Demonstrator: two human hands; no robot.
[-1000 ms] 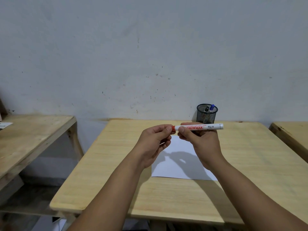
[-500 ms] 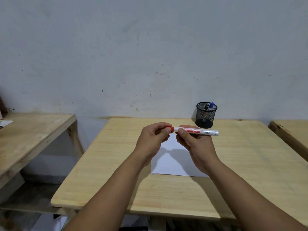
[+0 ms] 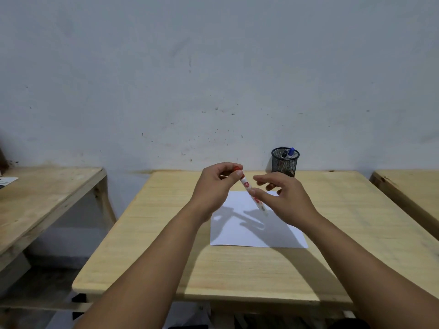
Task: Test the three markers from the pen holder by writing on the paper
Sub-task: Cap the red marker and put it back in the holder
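Observation:
A white marker with a red cap [image 3: 248, 188] slants above the white paper [image 3: 251, 233], cap end up and to the left. My left hand [image 3: 213, 186] pinches the red cap end. My right hand [image 3: 289, 203] is beside the barrel with its fingers spread; only the thumb touches the barrel. A black mesh pen holder [image 3: 283, 166] stands at the desk's far edge near the wall. In it are a blue-capped marker [image 3: 291, 151] and a black-capped marker [image 3: 284, 154].
The paper lies on a light wooden desk [image 3: 213, 269] against a grey wall. Another wooden desk [image 3: 42, 198] stands to the left across a gap, and a third one [image 3: 413, 186] at the right edge.
The marker swung from level to slanting, its tail dropping toward me. My right hand loosened from the barrel and spread its fingers. My left hand kept hold of the cap end.

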